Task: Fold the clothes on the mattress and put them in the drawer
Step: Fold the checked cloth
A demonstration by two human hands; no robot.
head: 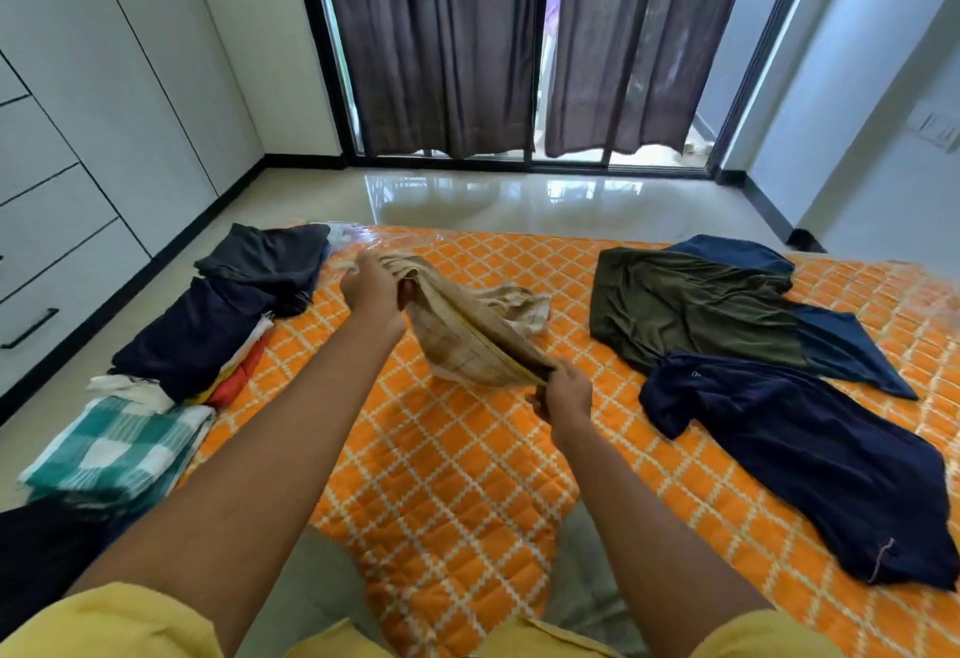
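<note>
I have the beige checked cotton garment point(480, 330) stretched between both hands above the orange diamond-quilted mattress point(467, 475). My left hand point(375, 288) grips one bunched end with curled fingers; my right hand point(566, 392) pinches the opposite edge, so the cloth hangs taut, probably for straightening before a fold. Folded clothes point(208, 340) sit stacked at the mattress's left edge, nearest the white drawers point(47, 252); an olive shirt point(691, 309) and navy shirt point(800, 460) lie unfolded on the right.

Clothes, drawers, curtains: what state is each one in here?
Beige cloth: bunched, held up by both hands.
Left hand: gripping it.
Right hand: pinching it.
Olive garment: unfolded.
Navy garment: unfolded.
Left pile: folded.
Drawers: closed.
Curtains: parted slightly.
</note>
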